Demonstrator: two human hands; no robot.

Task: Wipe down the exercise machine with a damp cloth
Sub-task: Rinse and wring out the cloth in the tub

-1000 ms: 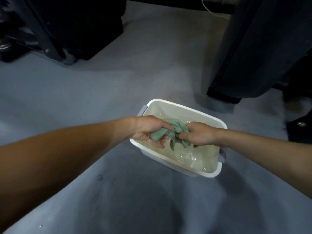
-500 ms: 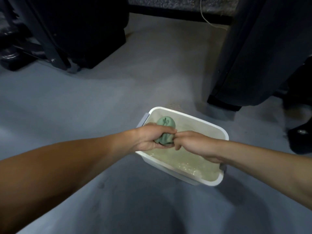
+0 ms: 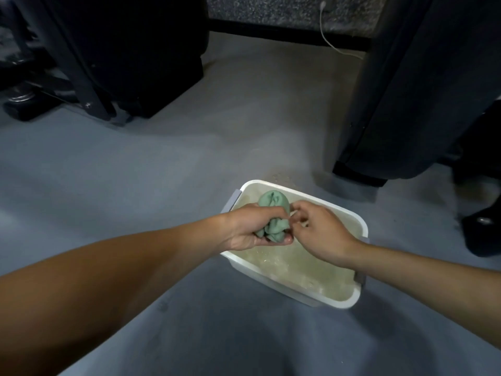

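Green cloth (image 3: 273,216) in left hand (image 3: 250,231)

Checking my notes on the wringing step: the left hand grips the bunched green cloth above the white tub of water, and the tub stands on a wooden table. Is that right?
Not quite. The head view shows the white tub standing on the grey floor, not a wooden table. The rest holds: the left hand grips the bunched green cloth above the water.
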